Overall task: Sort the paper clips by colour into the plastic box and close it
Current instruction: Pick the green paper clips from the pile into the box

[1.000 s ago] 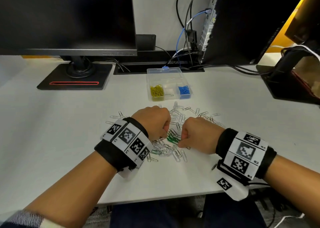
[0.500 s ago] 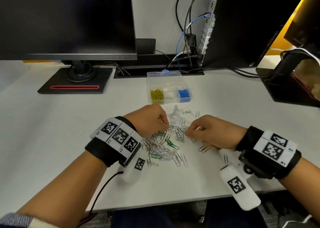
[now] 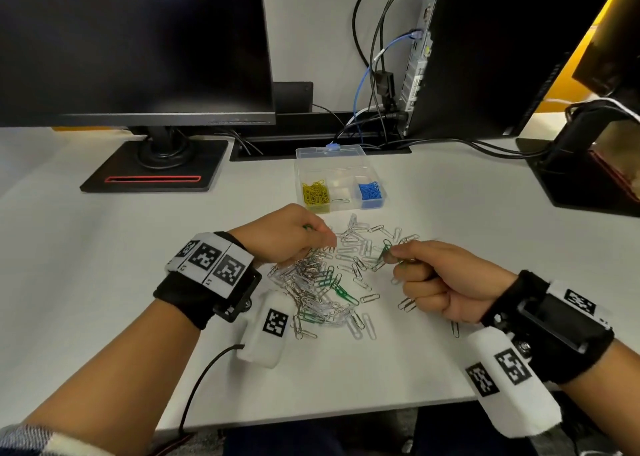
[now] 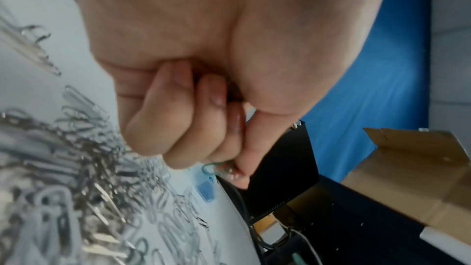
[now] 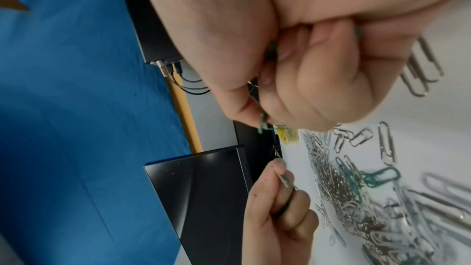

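— While our left hand (image 3: pixel 287 237) curls low over the near edge of the paper clip pile (image 3: pixel 332 282), what is it gripping?
— We pinch a green clip (image 5: pixel 286 181) between thumb and forefinger; the right wrist view shows its end poking out of our fist, and the head view shows a speck of green at the knuckles.
— And our right hand (image 3: pixel 446 282)?
— It is fisted too, just right of the pile, with a few green clips (image 3: pixel 385 251) nipped at the fingertips and raised off the white desk (image 3: pixel 104 282). More green shows inside that fist in the right wrist view.
— Where is the plastic box (image 3: pixel 339 162)?
— It sits beyond the pile, near the back of the desk, its lid open. Yellow clips (image 3: pixel 315 194) fill the front left compartment, blue clips (image 3: pixel 370 192) the front right, and one lone clip (image 3: pixel 341 200) lies in the middle one.
— What remains in the pile?
— Mostly silver clips, tangled, with several loose green ones (image 3: pixel 341 291) among them between our two hands.
— Behind the box?
— We see a dark monitor (image 3: pixel 131 43) on its stand and a black computer (image 3: pixel 491 46) with cables.
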{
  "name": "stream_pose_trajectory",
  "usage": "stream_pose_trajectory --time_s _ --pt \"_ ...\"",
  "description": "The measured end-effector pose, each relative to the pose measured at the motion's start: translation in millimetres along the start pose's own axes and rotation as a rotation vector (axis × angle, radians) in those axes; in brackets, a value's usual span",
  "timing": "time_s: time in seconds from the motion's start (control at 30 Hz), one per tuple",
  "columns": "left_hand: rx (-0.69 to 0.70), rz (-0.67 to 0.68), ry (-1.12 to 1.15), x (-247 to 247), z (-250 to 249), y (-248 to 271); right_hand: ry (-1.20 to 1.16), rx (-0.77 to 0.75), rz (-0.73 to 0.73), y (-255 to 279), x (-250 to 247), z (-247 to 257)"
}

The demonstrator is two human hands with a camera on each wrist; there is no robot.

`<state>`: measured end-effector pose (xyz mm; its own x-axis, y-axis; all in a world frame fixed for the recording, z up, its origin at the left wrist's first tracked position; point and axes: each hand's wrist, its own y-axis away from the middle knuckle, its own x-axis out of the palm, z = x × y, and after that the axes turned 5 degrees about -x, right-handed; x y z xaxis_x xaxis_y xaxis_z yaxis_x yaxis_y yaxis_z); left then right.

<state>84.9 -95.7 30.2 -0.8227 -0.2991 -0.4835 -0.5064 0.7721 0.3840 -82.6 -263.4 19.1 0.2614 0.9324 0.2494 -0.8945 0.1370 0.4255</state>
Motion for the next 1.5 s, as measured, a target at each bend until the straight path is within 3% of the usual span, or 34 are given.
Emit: stream_pose_trajectory --time_s 0.13,0.2,0.4,0.57,0.73,0.83,0.97,1.03,1.23,1.4,1.5 --pt "-0.043 0.081 0.382 0.4 -2.6 -0.8 -0.105 0.029 -0.004 3.0 -1.0 0.3" --pt "-0.05 0.099 0.418 -0.7 -3.0 -0.7 -0.105 0.028 -0.006 3.1 -2.0 0.7" --pt "-0.089 0.031 0.134 -3.7 3.2 -1.4 -0.041 0.044 -0.036 0.7 -4.7 -3.6" --pt "-0.146 0.003 0.009 -6.0 12.0 -4.9 -0.054 0.039 -0.029 1.7 -4.4 -2.7" --pt "-0.115 -0.063 -0.032 -11.5 17.8 -7.2 -0.054 0.052 -0.013 0.2 -5.4 -3.9" --pt "-0.098 -0.145 0.235 -11.0 16.0 -9.8 -0.17 0.082 0.069 -2.3 -8.3 -5.0" --pt "-0.118 -0.05 0.748 -12.7 5.6 -7.6 -0.335 0.07 0.208 -4.7 -11.5 -5.0" --pt "-0.124 -0.037 0.845 -10.5 -1.7 -5.0 -0.34 0.051 0.206 -4.4 -10.7 -4.4" --pt "-0.045 -0.054 0.546 15.4 -17.1 -0.8 0.034 -0.071 0.063 3.0 3.4 2.5" --pt "0.083 -0.101 0.177 39.8 -27.5 4.5 0.16 -0.079 0.127 10.1 18.0 5.0" --pt "0.157 -0.146 0.136 47.0 -34.2 8.9 0.164 -0.053 0.151 12.6 22.5 4.4"
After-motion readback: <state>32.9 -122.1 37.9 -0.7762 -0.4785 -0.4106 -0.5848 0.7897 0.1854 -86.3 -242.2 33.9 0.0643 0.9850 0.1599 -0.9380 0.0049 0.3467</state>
